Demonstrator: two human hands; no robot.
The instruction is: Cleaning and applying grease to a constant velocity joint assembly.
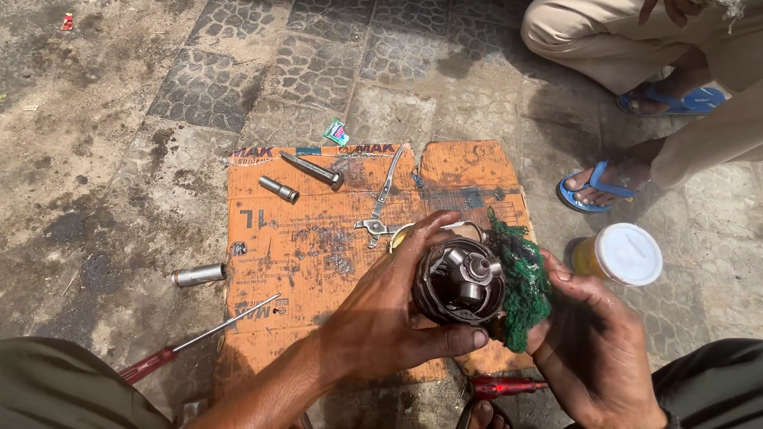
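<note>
Jar (pixel 628 254) (white lid on) beside right hand (pixel 592 349).

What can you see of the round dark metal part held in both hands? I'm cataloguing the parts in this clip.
The round dark metal part is a greasy, blackish cup-shaped housing, its open face turned up toward the camera. Inside sit shiny steel rollers around a central hub. The left hand grips its near side, thumb beneath; the right hand presses a green cloth against its right side. It is held above the orange cardboard sheet.

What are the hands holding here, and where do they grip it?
The left hand grips a round dark metal part around its side. The right hand holds a green rag against its other side.
</note>
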